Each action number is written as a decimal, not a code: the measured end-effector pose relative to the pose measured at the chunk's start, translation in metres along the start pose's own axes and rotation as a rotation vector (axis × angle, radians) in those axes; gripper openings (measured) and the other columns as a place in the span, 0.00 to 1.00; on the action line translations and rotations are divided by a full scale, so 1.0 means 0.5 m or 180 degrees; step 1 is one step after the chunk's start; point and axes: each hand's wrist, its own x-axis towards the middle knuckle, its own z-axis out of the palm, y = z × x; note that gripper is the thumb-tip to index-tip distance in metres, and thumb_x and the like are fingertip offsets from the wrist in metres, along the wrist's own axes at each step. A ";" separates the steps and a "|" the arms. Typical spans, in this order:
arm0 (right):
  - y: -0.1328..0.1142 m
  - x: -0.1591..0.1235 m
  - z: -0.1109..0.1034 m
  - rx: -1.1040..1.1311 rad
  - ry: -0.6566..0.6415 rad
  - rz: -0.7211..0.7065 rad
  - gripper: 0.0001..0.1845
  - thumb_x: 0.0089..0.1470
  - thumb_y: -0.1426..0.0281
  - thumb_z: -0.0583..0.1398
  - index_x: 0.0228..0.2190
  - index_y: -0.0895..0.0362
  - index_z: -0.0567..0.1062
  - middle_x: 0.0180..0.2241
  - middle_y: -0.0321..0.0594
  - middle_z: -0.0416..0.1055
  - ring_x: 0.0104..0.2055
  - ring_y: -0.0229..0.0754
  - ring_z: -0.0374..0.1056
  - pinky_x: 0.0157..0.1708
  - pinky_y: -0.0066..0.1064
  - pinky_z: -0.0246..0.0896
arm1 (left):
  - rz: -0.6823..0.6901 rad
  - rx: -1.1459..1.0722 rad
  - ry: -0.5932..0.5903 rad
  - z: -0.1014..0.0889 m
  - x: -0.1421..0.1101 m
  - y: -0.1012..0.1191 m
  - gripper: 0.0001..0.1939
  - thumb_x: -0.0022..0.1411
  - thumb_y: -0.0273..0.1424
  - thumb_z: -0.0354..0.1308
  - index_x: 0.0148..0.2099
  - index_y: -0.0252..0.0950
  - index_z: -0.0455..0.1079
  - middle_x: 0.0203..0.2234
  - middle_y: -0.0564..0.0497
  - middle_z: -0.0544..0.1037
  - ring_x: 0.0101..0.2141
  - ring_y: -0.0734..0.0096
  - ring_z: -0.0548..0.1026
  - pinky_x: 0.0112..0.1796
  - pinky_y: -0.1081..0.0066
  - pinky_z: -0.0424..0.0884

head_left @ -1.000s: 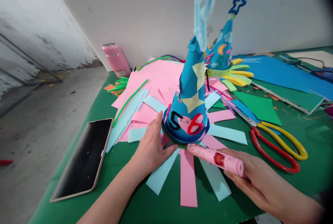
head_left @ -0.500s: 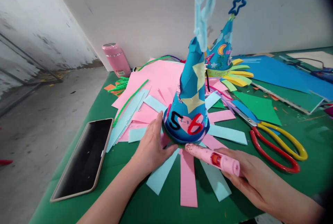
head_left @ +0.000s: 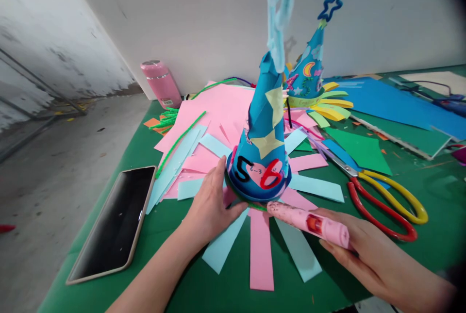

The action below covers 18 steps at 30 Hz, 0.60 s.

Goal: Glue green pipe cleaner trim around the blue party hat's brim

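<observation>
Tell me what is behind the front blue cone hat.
A second blue cone hat and pink paper show behind it. The front hat covers part of the pink paper; anything else directly behind it cannot be seen.

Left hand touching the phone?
Apart. The head view shows green tabletop between the left hand and the phone.

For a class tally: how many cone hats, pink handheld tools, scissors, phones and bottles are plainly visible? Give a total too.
Cone hats: 2
Pink handheld tool: 1
Scissors: 1
Phone: 1
Bottle: 1
Total: 6
</observation>
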 end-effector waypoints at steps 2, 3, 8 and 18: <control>0.002 -0.001 -0.001 -0.0022 0.0027 -0.0035 0.26 0.56 0.70 0.50 0.55 0.51 0.51 0.51 0.43 0.64 0.53 0.42 0.62 0.48 0.33 0.63 | 0.0025 0.0009 0.0010 0.000 0.000 0.000 0.49 0.49 0.36 0.61 0.64 0.33 0.33 0.55 0.32 0.60 0.55 0.48 0.60 0.48 0.51 0.63; 0.003 -0.001 -0.002 -0.0025 0.0031 -0.0034 0.26 0.56 0.71 0.50 0.55 0.52 0.51 0.52 0.44 0.64 0.53 0.42 0.62 0.48 0.32 0.63 | 0.0040 0.0011 0.0017 -0.001 0.000 0.000 0.49 0.49 0.36 0.61 0.64 0.33 0.33 0.55 0.32 0.60 0.54 0.48 0.60 0.48 0.51 0.63; 0.011 -0.003 -0.003 -0.0026 -0.0017 0.0039 0.25 0.56 0.70 0.51 0.55 0.54 0.54 0.53 0.45 0.64 0.54 0.44 0.60 0.50 0.33 0.61 | 0.0036 0.0021 0.0013 -0.002 0.000 -0.001 0.50 0.49 0.36 0.61 0.64 0.32 0.33 0.55 0.32 0.60 0.54 0.48 0.61 0.48 0.52 0.63; 0.021 -0.015 -0.007 0.0137 0.0048 0.0079 0.27 0.54 0.71 0.52 0.55 0.52 0.55 0.51 0.43 0.65 0.53 0.45 0.63 0.49 0.35 0.63 | -0.0008 0.0055 -0.0007 0.001 -0.002 -0.002 0.50 0.50 0.37 0.61 0.64 0.35 0.32 0.55 0.33 0.59 0.55 0.49 0.60 0.49 0.51 0.62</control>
